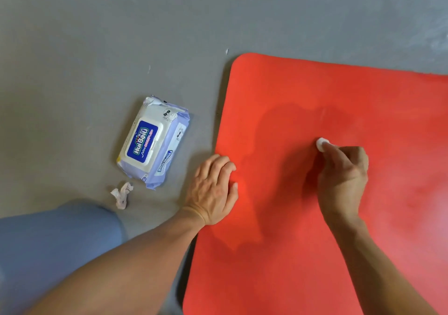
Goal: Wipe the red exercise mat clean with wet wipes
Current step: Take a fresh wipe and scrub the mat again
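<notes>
Knee [55, 239]: blue-clad, nearest, bottom left on the floor [72, 47]; cut off by frame edge.
Forearms: 2, both bare, coming in from bottom edge; elbows out of view.
Mat [278, 266]: red exercise mat, 1, flat on grey floor, fills right half. Rounded far-left corner in view; left + far edges visible, near and right edges cut off by frame. A darker patch spreads over the mid area by the hands, hard to tell if damp or shade.
Left hand [213, 188]: lies palm down across mat's left edge, fingers [226, 166] relaxed and a little bent on the red surface, gripping nothing.
Right hand [344, 176]: on the mat, well inside the edges, fingers curled tight round a white wipe [322, 143]; only a small wad shows past the fingertips, rest hidden in the hand.
Used wipe [121, 194]: 1, crumpled, on floor between knee and pack, apart from mat.
Pack of wet wipes [152, 140]: 1, purple-white, lid closed, blue label, on floor just left of mat, not touching it.
Open room: bare grey floor beyond pack and mat, far side; faint pale smears top right, unclear what.
</notes>
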Demonstrator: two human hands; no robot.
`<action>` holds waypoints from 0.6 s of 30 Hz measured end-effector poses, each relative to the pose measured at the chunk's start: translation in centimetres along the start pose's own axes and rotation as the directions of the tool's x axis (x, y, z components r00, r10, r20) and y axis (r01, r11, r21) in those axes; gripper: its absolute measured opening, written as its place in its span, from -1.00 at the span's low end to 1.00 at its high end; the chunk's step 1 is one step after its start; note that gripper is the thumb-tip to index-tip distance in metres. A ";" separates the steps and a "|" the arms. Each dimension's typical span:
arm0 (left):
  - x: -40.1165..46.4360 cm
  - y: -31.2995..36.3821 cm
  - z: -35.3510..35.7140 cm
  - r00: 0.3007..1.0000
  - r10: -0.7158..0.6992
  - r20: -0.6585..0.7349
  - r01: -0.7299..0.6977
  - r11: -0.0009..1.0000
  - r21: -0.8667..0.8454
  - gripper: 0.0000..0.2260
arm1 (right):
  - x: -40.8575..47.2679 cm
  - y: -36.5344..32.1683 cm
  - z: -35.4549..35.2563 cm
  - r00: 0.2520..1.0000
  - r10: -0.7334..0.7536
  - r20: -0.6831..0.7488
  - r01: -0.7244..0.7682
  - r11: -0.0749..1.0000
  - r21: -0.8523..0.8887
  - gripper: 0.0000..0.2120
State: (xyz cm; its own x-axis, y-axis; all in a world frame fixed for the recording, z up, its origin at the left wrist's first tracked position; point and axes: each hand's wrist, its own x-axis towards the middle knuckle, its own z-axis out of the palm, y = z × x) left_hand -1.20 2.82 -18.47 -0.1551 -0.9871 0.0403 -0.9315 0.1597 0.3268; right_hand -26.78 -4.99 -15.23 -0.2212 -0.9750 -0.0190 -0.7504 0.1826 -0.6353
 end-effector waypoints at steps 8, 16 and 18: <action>0.2 -0.1 -0.1 1.000 0.017 -0.015 -0.018 0.999 -0.047 -0.62 | -7.2 -7.6 7.0 0.955 -0.276 0.113 0.275 0.961 0.026 -0.61; -3.3 -0.3 -0.4 0.997 0.066 -0.045 -0.071 0.991 -0.110 -0.57 | -2.4 -2.5 3.1 0.978 -0.209 0.020 0.208 0.977 0.051 -0.75; -3.2 -0.5 -0.3 0.996 0.029 -0.079 -0.039 0.992 -0.117 -0.60 | -2.8 -3.8 4.6 0.998 -0.024 -0.066 0.027 0.998 0.049 -0.71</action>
State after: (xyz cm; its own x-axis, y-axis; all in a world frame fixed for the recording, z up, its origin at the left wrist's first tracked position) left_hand -0.14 5.94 -18.49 -0.1558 -0.9799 0.1247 -0.8798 0.1950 0.4334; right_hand -20.45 -3.53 -16.27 -0.2433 -0.9688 0.0471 -0.7245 0.1492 -0.6729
